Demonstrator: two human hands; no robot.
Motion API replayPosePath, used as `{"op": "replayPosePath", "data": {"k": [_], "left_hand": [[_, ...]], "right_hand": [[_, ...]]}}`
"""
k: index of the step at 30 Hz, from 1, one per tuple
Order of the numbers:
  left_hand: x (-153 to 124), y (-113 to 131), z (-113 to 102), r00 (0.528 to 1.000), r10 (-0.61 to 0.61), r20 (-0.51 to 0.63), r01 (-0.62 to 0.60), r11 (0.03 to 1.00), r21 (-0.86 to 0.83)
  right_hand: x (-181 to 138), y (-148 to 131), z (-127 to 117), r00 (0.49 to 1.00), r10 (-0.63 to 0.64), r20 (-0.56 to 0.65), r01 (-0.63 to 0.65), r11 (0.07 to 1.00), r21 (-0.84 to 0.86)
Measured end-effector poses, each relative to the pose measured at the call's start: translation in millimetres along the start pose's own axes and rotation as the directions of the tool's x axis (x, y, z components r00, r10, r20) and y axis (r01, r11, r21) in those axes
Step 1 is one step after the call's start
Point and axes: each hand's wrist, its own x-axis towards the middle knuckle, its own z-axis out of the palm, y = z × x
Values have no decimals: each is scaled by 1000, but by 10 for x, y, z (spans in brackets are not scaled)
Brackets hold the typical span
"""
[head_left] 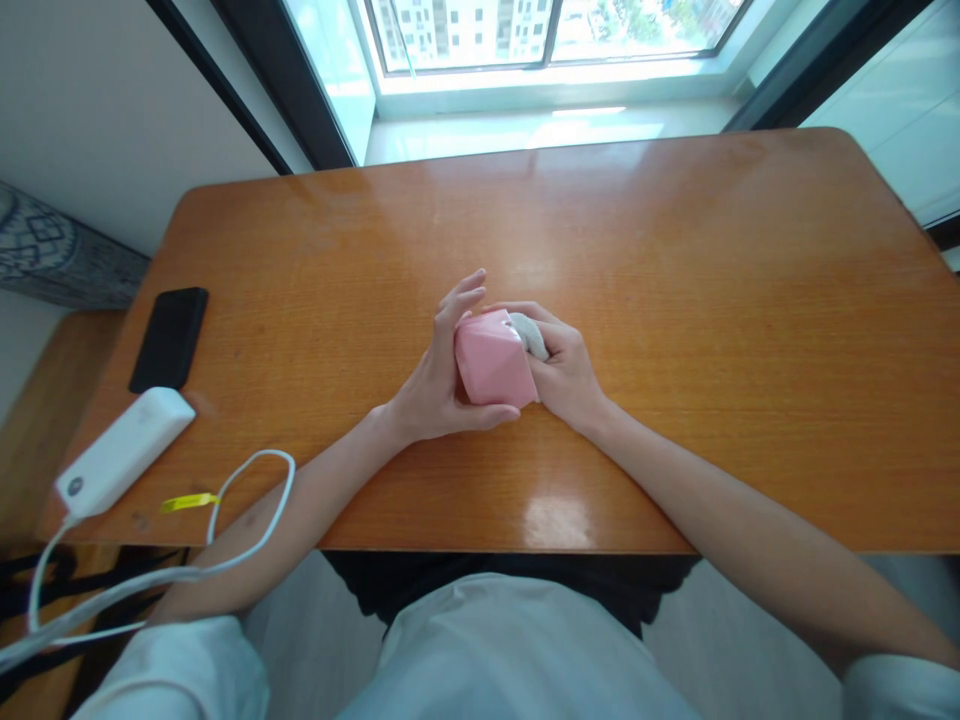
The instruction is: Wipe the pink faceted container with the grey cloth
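A pink object with flat, angled faces [495,358] is held above the middle of the table, its kind not clear from here. My left hand [444,375] cups it from the left, thumb along the near side and fingers raised along the far side. Against its right side, my right hand [564,365] grips a pale grey, soft-looking bundle, perhaps cloth [529,336]. The right fingertips are partly hidden behind the pink object, and the side facing them is out of sight.
On the left of the brown wooden table [720,300] lie a black phone [169,338] and a white power strip-like device [126,455]. Its white cable [255,545], with a yellow tag [187,502], passes over my left forearm. A window [555,35] stands beyond the far edge.
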Motion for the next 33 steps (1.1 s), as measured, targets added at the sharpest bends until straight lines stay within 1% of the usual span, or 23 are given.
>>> {"op": "replayPosePath", "data": {"k": [2, 4, 7, 8, 10, 12, 14, 17, 19, 21, 24, 28, 30, 33], "left_hand": [[17, -6, -68, 999, 37, 30, -39, 996, 75], [28, -20, -143, 987, 120, 108, -137, 976, 169], [37, -39, -221, 935, 262, 240, -327, 897, 297], [40, -40, -232, 921, 292, 259, -368, 871, 327], [47, -24, -233, 911, 322, 256, -399, 844, 359], [55, 9, -212, 921, 326, 215, -384, 856, 346], [60, 49, -174, 943, 293, 156, -326, 904, 277], [60, 87, -98, 985, 158, 71, -163, 984, 74], [57, 87, -51, 996, 74, 45, -71, 996, -56], [53, 74, -21, 998, 36, 43, -30, 993, -114], [45, 50, -20, 997, 44, 59, -39, 996, -78], [30, 30, -88, 992, 97, 78, -103, 992, 75], [26, 26, -131, 985, 134, 111, -151, 974, 169], [23, 26, -163, 955, 232, 183, -280, 911, 303]], "right_hand": [[1, -19, -2, 999, 32, -7, -32, 999, 19], [-2, -22, -4, 999, 48, -25, -47, 999, 25], [-4, 4, -3, 997, 65, -40, -64, 997, 40], [-4, 14, -1, 997, 66, -43, -64, 997, 43], [-3, 25, 2, 997, 59, -49, -57, 997, 43], [-4, 18, 2, 998, 41, -54, -39, 998, 40], [-9, -2, -3, 998, 27, -51, -26, 999, 28], [-20, -31, -18, 999, 21, -40, -21, 1000, -10], [-25, -37, -24, 999, 12, -39, -13, 1000, -29], [-27, -36, -25, 999, 12, -43, -13, 999, -29], [-26, -42, -17, 998, 49, -37, -49, 999, -13], [-19, -67, -6, 997, 71, -18, -71, 997, 15], [-13, -69, -4, 997, 81, -21, -80, 997, 18], [0, -48, 0, 991, 122, -53, -121, 992, 21]]}}
